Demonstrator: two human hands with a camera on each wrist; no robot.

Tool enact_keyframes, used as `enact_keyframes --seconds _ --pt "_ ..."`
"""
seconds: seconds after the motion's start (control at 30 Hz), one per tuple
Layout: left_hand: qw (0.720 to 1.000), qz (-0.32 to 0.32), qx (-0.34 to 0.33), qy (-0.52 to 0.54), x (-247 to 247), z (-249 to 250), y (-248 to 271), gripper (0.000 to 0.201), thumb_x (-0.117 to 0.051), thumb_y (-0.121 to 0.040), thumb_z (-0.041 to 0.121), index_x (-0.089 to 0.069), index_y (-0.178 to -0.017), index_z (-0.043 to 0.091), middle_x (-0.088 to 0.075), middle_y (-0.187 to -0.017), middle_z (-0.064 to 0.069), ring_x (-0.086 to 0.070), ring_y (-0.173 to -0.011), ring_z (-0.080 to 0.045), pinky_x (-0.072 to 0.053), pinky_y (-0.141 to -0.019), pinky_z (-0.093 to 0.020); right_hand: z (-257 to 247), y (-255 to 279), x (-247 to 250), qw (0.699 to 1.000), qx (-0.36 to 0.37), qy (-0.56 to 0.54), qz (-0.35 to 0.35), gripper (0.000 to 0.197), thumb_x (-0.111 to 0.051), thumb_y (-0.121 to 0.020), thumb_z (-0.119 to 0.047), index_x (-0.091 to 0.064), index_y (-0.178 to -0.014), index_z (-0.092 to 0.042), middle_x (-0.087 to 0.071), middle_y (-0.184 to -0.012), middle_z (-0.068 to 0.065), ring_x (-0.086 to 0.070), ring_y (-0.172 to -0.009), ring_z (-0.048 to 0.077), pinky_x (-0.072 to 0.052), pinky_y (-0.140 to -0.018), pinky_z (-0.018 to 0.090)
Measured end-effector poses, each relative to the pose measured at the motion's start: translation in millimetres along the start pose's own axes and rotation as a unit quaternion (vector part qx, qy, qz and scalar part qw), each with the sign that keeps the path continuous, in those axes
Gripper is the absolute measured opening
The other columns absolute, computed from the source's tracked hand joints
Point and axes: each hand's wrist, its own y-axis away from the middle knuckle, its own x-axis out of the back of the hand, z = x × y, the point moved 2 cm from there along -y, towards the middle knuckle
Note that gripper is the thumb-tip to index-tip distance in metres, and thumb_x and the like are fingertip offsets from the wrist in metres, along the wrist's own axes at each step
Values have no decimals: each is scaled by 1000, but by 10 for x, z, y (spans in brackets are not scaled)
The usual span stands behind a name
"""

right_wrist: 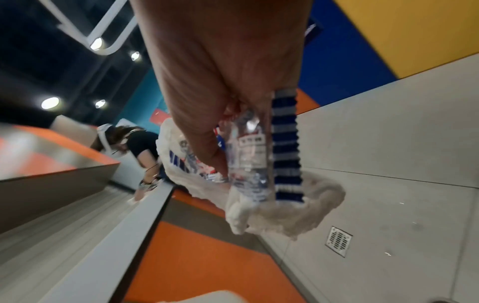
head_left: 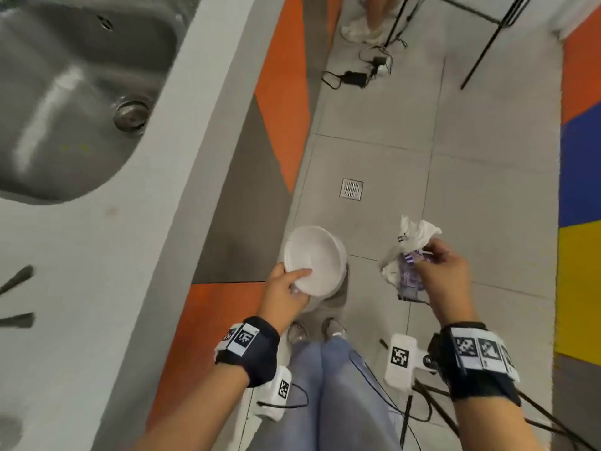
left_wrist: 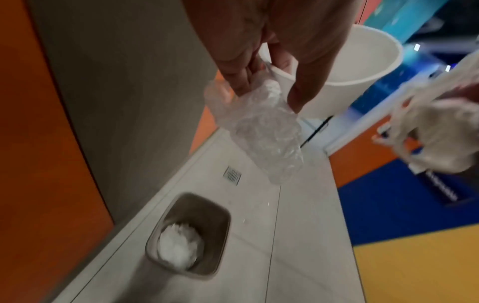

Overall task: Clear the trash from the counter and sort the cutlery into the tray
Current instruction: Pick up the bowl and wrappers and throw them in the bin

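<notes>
My left hand (head_left: 284,292) grips a white paper bowl (head_left: 313,260) by its rim, with the thumb inside. In the left wrist view the same fingers also pinch a crumpled clear plastic wrapper (left_wrist: 259,133) against the bowl (left_wrist: 362,71). Directly below stands a grey bin (left_wrist: 191,235) on the floor, with crumpled white paper inside; the bowl mostly hides the bin (head_left: 340,292) in the head view. My right hand (head_left: 445,271) holds a bundle of trash (head_left: 409,255) over the floor to the right: a crumpled tissue (right_wrist: 298,213), a clear printed wrapper (right_wrist: 249,155) and a blue-striped wrapper (right_wrist: 285,147).
The grey counter (head_left: 107,288) runs along my left, with a steel sink (head_left: 74,92) set in it. Two dark cutlery handles (head_left: 18,278) lie at its left edge. A floor drain (head_left: 351,189), cables (head_left: 357,76) and black stand legs (head_left: 487,47) are ahead. Another person (right_wrist: 137,147) leans over the counter farther off.
</notes>
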Motion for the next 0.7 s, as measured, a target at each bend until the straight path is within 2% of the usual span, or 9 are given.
enact_keyframes --seconds 0.07,0.13,0.2,0.3,0.43,0.5,0.57,0.6,0.7 --pt "999 -38 21 -23 -347 -406 -428 38 -67 -73 -6 -65 -111 1 -43 -126 -13 -44 -123 -24 -38 -88 1 395 -122 -45 999 -28 -8 39 30 -62 -79 9 -61 -108 3 -67 -103 26 -61 -81 21 -51 -57 8" --pt "994 -82 43 -58 -690 -814 -846 42 -67 -75 -5 -62 -116 3 -37 -136 -17 -40 -130 -27 -35 -99 -9 755 -193 -100 996 -52 -17 65 30 -62 -79 9 -61 -108 2 -66 -106 28 -60 -83 24 -52 -65 18" --pt "986 -116 63 -101 -1034 -1219 -1243 46 -68 -76 -3 -59 -121 4 -34 -140 -17 -38 -133 -31 -31 -106 -18 1141 -242 -118 994 -68 -21 81 31 -60 -78 13 -61 -108 3 -66 -104 30 -59 -80 23 -52 -63 18" --pt "977 -127 121 -124 -1452 -1769 -1729 55 -69 -77 2 -50 -128 -1 -35 -142 -19 -38 -132 -31 -28 -92 -4 1695 -300 -87 991 -86 -12 102 30 -60 -77 14 -63 -105 2 -67 -101 26 -60 -80 24 -54 -68 26" --pt "945 -192 186 -188 -1743 -2465 -2066 68 -76 -72 5 -45 -132 0 -43 -143 -17 -39 -134 -31 -32 -111 -31 2352 -386 -49 988 -123 -2 94 27 -60 -79 14 -62 -103 1 -65 -83 14 -61 -60 1 -51 -52 6" --pt "935 -205 193 -214 -1747 -2680 -2108 74 -78 -70 8 -44 -135 8 -26 -154 -13 -34 -138 -29 -28 -117 -35 2586 -430 -80 988 -135 16 79 27 -63 -79 11 -62 -104 1 -65 -84 12 -59 -58 -3 -50 -52 4" --pt "937 -192 180 -229 -1674 -2776 -2083 61 -75 -73 8 -53 -130 16 -2 -159 -9 -28 -141 -27 -26 -118 -35 2741 -471 -163 987 -148 33 57 27 -66 -78 8 -63 -104 2 -65 -86 12 -59 -59 -2 -49 -53 3" --pt "940 -187 177 -226 -1599 -2824 -2044 55 -72 -75 7 -57 -127 17 -2 -160 -8 -27 -141 -27 -26 -118 -36 2809 -496 -232 985 -161 38 48 25 -66 -78 8 -62 -102 2 -64 -82 10 -59 -55 -5 -48 -50 2" --pt "941 -198 193 -194 -1274 -2926 -1752 42 -68 -78 8 -62 -119 12 -41 -147 -12 -44 -131 -25 -35 -109 -32 2913 -572 -577 979 -193 60 25 26 -70 -76 5 -60 -96 -7 -60 -78 4 -60 -56 -3 -43 -44 0"
